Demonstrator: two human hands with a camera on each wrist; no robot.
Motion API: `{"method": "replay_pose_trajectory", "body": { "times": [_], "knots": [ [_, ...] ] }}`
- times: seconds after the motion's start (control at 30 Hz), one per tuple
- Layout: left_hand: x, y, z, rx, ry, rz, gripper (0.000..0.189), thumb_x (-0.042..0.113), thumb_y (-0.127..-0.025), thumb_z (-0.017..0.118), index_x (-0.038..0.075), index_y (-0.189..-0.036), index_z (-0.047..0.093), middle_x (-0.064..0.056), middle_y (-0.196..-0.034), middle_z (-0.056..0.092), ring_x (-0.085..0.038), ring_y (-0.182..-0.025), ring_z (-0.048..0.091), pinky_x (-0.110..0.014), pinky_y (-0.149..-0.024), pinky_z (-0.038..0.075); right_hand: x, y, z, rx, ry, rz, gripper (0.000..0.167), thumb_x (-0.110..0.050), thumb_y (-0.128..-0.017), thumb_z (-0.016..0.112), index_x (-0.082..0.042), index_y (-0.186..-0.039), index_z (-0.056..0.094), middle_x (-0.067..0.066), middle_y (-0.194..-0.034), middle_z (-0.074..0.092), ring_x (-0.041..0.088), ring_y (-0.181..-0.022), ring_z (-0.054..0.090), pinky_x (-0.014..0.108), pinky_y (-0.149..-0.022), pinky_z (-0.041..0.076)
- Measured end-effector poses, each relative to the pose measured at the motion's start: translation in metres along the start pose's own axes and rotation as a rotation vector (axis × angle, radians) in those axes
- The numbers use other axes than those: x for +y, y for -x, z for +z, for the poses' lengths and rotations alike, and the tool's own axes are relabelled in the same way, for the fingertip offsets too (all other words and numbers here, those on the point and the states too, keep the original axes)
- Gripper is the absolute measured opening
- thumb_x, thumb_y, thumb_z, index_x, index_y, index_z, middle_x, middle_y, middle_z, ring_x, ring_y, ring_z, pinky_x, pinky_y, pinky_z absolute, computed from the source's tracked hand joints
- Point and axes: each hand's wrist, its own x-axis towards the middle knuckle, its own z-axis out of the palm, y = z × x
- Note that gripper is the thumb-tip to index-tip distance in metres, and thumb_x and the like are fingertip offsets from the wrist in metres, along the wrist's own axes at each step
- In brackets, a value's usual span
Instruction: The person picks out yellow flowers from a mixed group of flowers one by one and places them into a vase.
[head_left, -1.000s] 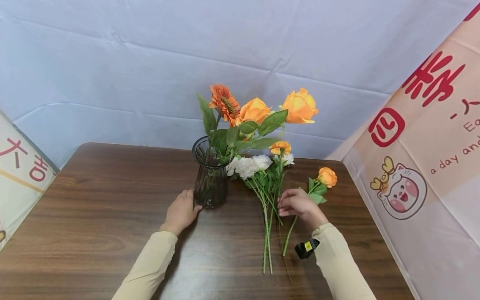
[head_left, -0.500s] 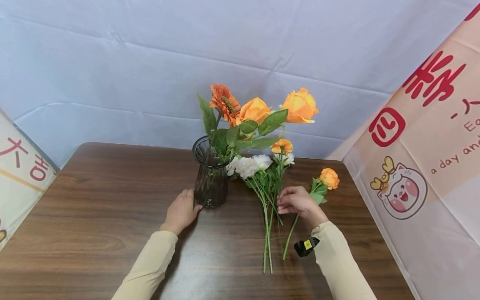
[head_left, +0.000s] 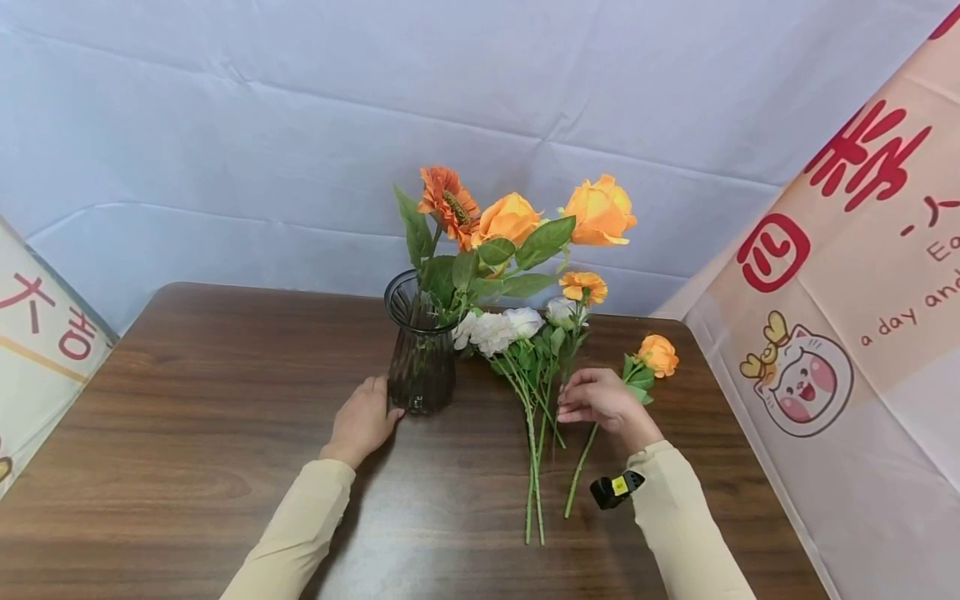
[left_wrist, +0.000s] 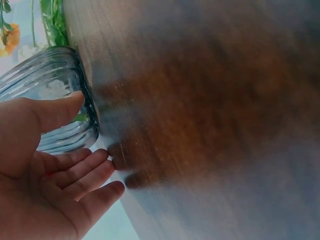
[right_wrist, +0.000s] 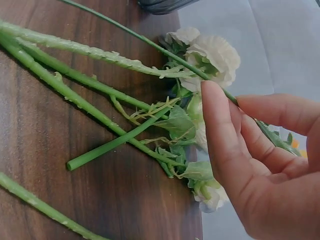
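Observation:
A dark ribbed glass vase (head_left: 422, 375) stands on the table, holding an orange daisy-like flower (head_left: 450, 204) and large orange roses (head_left: 600, 211). My left hand (head_left: 365, 423) holds the vase low on its left side; in the left wrist view its thumb lies against the glass (left_wrist: 30, 75). Thumb and fingertips of my right hand (head_left: 603, 404) pinch a thin green stem (right_wrist: 150, 47), which carries a small orange flower (head_left: 584, 287) raised above the white flowers. Those white flowers (head_left: 491, 333) lie right of the vase, stems toward me.
A short orange rose (head_left: 658, 356) lies at the right, its stem passing beneath my right hand. The brown wooden table (head_left: 225, 433) ends at a pale cloth backdrop (head_left: 300, 150). A printed banner (head_left: 847, 350) hangs at the right side.
The small orange flower in my right hand has risen and shifted slightly right, and its stem's lower end has lifted. The loose orange rose has shifted slightly right. The left hand has stayed put.

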Motion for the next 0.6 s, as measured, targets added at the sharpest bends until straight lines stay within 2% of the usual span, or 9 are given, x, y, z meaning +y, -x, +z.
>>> {"method": "replay_pose_trajectory", "body": {
  "times": [0.3,0.6],
  "knots": [
    [-0.0002,-0.0005,-0.0007,0.003,-0.002,0.008,0.060,0.022,-0.086,0.065,-0.012,-0.128,0.041,-0.026,-0.122,0.048,-0.037,-0.111,0.048,-0.046,-0.089,0.044,-0.0039,0.0032,-0.0031,-0.010,-0.081,-0.018,0.014,0.016,-0.083,0.048,0.004,-0.077,0.051,0.014,-0.072,0.059,0.021,-0.062,0.063,0.038,-0.068,0.055],
    [-0.0003,-0.0003,0.0011,0.013,0.004,0.006,0.060,0.023,-0.086,0.065,-0.012,-0.128,0.041,-0.025,-0.121,0.049,-0.036,-0.110,0.049,-0.046,-0.088,0.044,-0.0073,0.0092,-0.0056,-0.020,-0.146,-0.057,0.018,0.018,-0.084,0.044,0.004,-0.074,0.049,0.016,-0.074,0.059,0.025,-0.067,0.065,0.038,-0.072,0.054]
  ]
}}
